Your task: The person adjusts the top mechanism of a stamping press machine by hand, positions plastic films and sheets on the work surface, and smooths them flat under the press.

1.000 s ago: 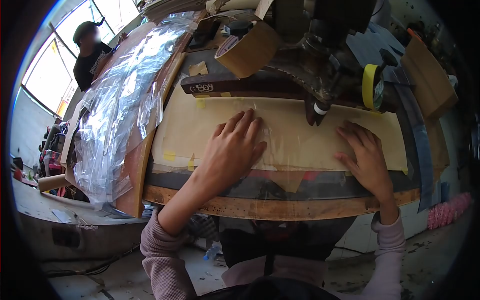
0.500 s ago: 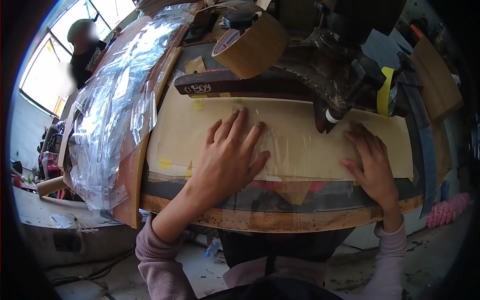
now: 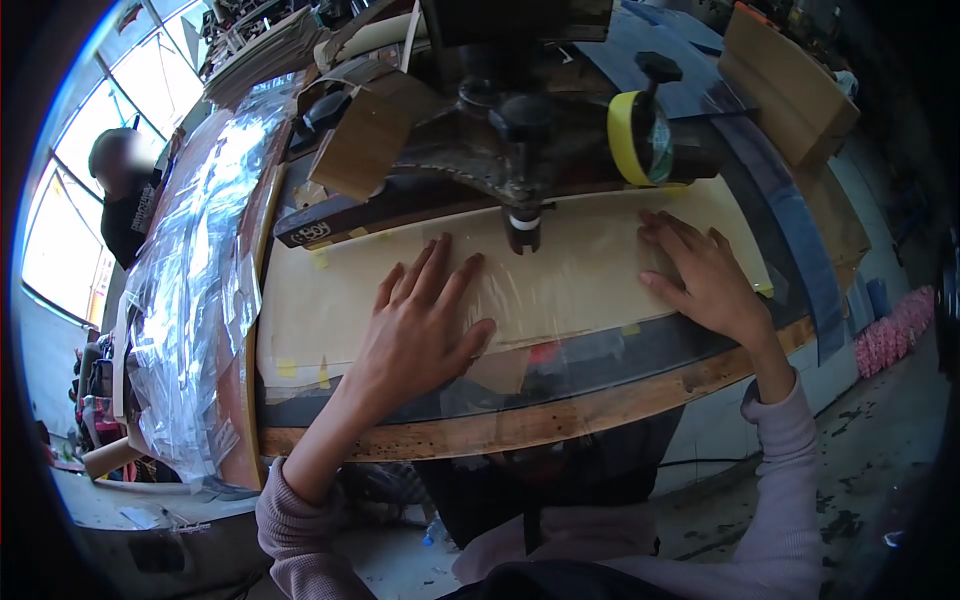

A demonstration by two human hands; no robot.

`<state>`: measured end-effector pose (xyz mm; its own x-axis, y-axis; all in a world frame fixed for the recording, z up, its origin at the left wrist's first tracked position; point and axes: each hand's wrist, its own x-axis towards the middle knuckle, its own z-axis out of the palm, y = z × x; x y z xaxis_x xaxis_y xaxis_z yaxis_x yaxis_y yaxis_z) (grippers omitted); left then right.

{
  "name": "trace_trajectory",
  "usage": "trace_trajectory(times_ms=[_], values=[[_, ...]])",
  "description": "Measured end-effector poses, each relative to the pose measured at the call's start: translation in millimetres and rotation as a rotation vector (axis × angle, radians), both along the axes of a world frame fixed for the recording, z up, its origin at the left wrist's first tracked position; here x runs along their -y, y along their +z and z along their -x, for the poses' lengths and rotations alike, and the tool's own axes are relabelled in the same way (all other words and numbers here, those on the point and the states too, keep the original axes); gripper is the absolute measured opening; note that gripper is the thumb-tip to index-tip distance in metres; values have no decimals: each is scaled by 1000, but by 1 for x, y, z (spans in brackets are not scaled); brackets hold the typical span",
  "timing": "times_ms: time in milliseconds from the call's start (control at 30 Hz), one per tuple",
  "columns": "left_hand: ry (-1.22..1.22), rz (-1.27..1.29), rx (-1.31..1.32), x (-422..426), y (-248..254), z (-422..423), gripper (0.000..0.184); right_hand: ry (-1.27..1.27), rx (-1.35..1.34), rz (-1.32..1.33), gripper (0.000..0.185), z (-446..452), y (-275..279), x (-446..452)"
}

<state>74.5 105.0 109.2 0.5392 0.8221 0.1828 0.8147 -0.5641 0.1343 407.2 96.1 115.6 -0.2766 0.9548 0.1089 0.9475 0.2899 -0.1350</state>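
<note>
Both of my hands lie on a long cream sheet [image 3: 560,290] spread over a dark board with a wooden front edge [image 3: 540,428]. My left hand [image 3: 415,325] rests flat on the sheet's left half, fingers spread toward the back. On the right half, my right hand [image 3: 700,275] is laid with its fingers apart and thumb out. A clear film seems to cover part of the sheet and hang over the front edge. Small yellow tape pieces [image 3: 286,368] stick near the sheet's borders. Behind it runs a dark bar [image 3: 330,222] under a metal clamp arm [image 3: 522,190].
A yellow tape roll [image 3: 627,138] hangs on a knob, and a brown tape roll [image 3: 362,143] sits further left. Crumpled clear plastic [image 3: 190,300] covers a board at left. Cardboard [image 3: 785,85] stands at right. Another person [image 3: 125,190] is by the window.
The camera view has turned, so the clamp and tape rolls sit differently in it. Both my hands stay flat and spread on the sheet.
</note>
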Motion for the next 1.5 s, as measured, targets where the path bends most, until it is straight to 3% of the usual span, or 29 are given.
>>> trace_trajectory(times_ms=[267, 367, 467, 667, 767, 867, 967, 1067, 1500], values=[[-34, -3, -25, -12, -4, -36, 61, -86, -103, 110, 56, -37, 10, -7], [-36, 28, -3, -16, -5, -41, 61, -46, -114, 19, 50, -48, -3, -14], [-31, 18, 27, -21, -7, -43, 60, -49, -6, -127, 49, -43, -13, -20], [-9, -60, 48, -21, -10, -46, 57, -90, 119, -165, 51, -41, -10, -17], [19, -48, 65, -21, -7, -50, 51, -48, -33, -217, 50, -50, -23, -25], [11, -61, 59, -20, -6, -50, 49, -186, -98, -261, 48, -48, -29, -26], [-11, -80, 72, -19, -6, -50, 49, -270, -167, -147, 46, -40, -17, -26], [1, -86, 81, -19, -7, -52, 48, -207, -73, -290, 44, -44, -26, -29], [28, -21, 92, -16, -4, -53, 44, -104, -38, -357, 41, -59, -33, -37]])
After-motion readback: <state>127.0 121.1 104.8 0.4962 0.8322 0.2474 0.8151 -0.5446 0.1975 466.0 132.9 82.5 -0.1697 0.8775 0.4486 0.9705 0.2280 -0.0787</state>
